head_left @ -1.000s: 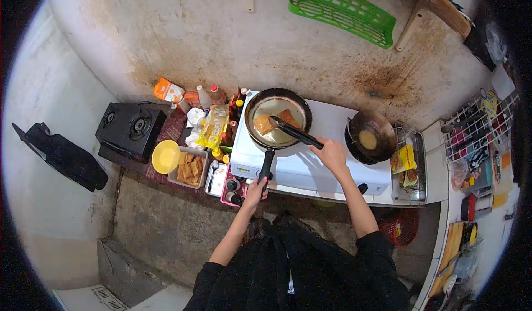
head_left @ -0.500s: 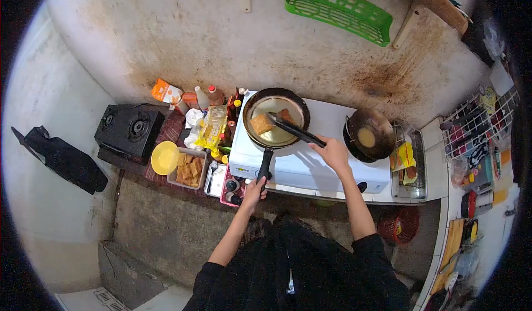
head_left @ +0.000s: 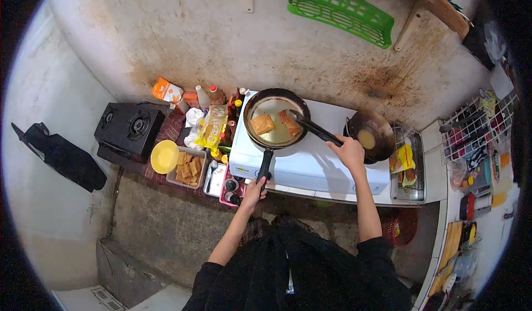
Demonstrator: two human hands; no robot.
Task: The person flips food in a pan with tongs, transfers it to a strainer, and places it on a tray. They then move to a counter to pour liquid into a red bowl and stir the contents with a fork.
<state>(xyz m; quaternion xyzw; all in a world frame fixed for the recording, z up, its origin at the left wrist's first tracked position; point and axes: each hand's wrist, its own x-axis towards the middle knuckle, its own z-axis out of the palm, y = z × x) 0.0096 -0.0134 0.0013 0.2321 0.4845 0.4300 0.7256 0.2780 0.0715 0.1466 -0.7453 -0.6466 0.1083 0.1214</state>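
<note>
My left hand [head_left: 254, 193] is closed round the handle [head_left: 265, 164] of a dark frying pan [head_left: 250, 109] on the white stove. In my right hand [head_left: 350, 152] are black tongs [head_left: 320, 131], reaching into the pan from the right. Their tips are at a browned fried parcel [head_left: 288, 123] on the pan's right side. A square golden fried parcel [head_left: 262, 125] lies on the left side, in shallow oil.
Right of the pan, a wok [head_left: 378, 123] with some oil sits on the white stove [head_left: 327, 169]. To the left stand a box of fried parcels [head_left: 189, 170], a yellow bowl [head_left: 164, 157], several bottles [head_left: 214, 95] and a black stove [head_left: 131, 129]. A green rack [head_left: 341, 11] hangs above.
My right hand and the tongs have moved right, from beside the golden parcel to the browned one. The browned parcel shows more now. My left hand stays on the handle.
</note>
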